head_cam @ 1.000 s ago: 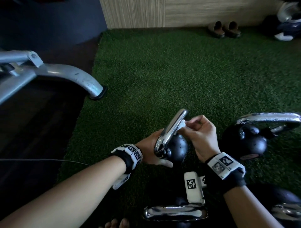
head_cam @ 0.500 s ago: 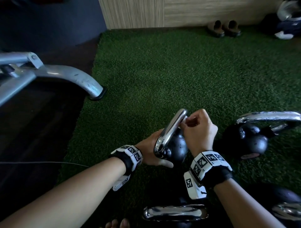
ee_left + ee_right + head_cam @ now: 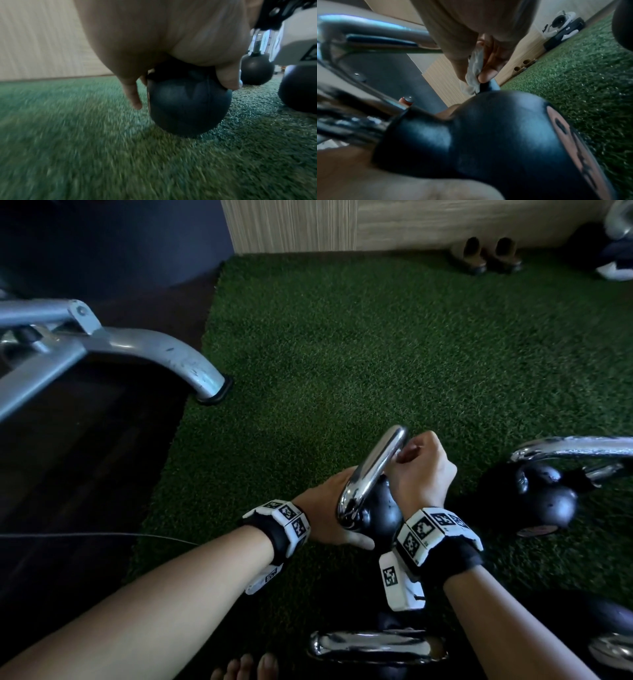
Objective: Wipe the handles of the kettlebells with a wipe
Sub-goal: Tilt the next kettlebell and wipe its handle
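Kettlebell (image 3: 380, 508) stands on the green turf (image 3: 342, 354), beside a second kettlebell (image 3: 544, 498); the right hand (image 3: 419, 470) is curled against its chrome handle (image 3: 373, 467). In the left wrist view the left hand (image 3: 163, 40) cups the ball, fingers curved over it. In the right wrist view the fingertips (image 3: 487, 77) pinch a white wipe (image 3: 473, 75) at the handle's base. The round ball could roll if the left hand's hold loosens.

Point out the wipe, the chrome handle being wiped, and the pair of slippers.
wipe (image 3: 475, 70): right wrist view, on the crumpled white part between the fingers.
chrome handle (image 3: 371, 470): head view, on the middle of the bar.
slippers (image 3: 486, 256): head view, where the two meet.
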`<state>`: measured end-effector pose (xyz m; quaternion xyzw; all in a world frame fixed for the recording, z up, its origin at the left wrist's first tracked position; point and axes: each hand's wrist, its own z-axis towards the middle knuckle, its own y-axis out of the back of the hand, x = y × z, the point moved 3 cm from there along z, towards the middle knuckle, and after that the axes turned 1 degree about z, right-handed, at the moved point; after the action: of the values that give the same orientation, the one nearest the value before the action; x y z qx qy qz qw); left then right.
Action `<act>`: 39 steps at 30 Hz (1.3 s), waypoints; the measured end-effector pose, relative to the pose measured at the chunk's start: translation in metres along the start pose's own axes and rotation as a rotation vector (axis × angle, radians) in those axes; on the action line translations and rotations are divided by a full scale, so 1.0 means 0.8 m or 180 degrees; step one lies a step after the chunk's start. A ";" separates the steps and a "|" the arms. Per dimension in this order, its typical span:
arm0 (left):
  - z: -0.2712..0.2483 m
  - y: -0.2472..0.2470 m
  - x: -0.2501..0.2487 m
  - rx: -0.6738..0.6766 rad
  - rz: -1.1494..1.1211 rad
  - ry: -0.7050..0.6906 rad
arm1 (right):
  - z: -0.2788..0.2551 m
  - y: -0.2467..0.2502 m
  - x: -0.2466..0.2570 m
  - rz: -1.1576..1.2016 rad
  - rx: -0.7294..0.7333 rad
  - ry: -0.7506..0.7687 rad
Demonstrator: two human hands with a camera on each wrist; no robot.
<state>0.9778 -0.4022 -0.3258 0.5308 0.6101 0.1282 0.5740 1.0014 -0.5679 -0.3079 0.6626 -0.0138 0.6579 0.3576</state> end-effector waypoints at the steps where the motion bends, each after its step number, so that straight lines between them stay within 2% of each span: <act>1: 0.001 0.001 -0.002 -0.0010 0.0049 0.0026 | -0.002 -0.001 0.000 -0.0049 0.0022 -0.0019; 3: -0.001 0.010 -0.010 -0.0018 0.0104 -0.0033 | 0.001 0.001 0.000 -0.0110 0.0174 -0.0117; 7: -0.013 0.022 -0.004 0.0223 0.0138 -0.0374 | 0.020 0.016 -0.015 -0.0217 0.1127 -0.0676; 8: -0.019 0.026 -0.001 0.0175 0.0146 -0.0424 | 0.027 0.026 -0.018 -0.0173 0.1111 -0.0660; 10: -0.037 0.040 -0.004 -0.0178 0.0279 -0.0356 | 0.039 0.048 -0.011 -0.0210 0.0795 -0.0230; 12: -0.055 0.051 -0.015 -0.0690 0.0454 -0.0500 | 0.048 0.060 0.007 -0.0206 0.0720 0.0193; 14: -0.067 0.058 -0.035 -0.1073 0.0643 -0.0713 | 0.055 0.056 0.021 -0.0184 0.0996 0.0454; 16: -0.069 0.060 -0.048 -0.1225 0.0752 -0.0815 | 0.054 0.045 0.031 -0.0261 0.1388 0.0725; 18: -0.067 0.061 -0.054 -0.1241 0.0792 -0.0847 | 0.046 0.041 0.040 -0.0497 0.1570 0.1144; 20: -0.066 0.064 -0.054 -0.1203 0.0905 -0.0853 | 0.040 0.046 0.045 -0.0587 0.1525 0.1496; 23: -0.061 0.079 -0.046 -0.0990 0.1147 -0.0918 | 0.035 0.061 0.047 -0.0666 0.1549 0.1652; 28: -0.041 0.125 -0.028 -0.0545 0.1800 -0.0821 | 0.035 0.080 0.040 -0.1045 0.1526 0.1420; 31: -0.030 0.143 -0.020 -0.0479 0.2107 -0.0786 | 0.023 0.080 0.034 -0.1107 0.1486 0.1247; 35: -0.033 0.136 -0.020 -0.0529 0.1860 -0.0579 | 0.009 0.084 0.032 -0.1029 0.1467 0.1104; 39: -0.045 0.129 -0.043 -0.0560 0.1732 -0.0248 | 0.000 0.103 0.042 -0.1140 0.1658 0.1013</act>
<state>0.9916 -0.3718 -0.2166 0.6277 0.4093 0.3095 0.5854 0.9659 -0.6140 -0.2405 0.6126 0.3268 0.6612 0.2840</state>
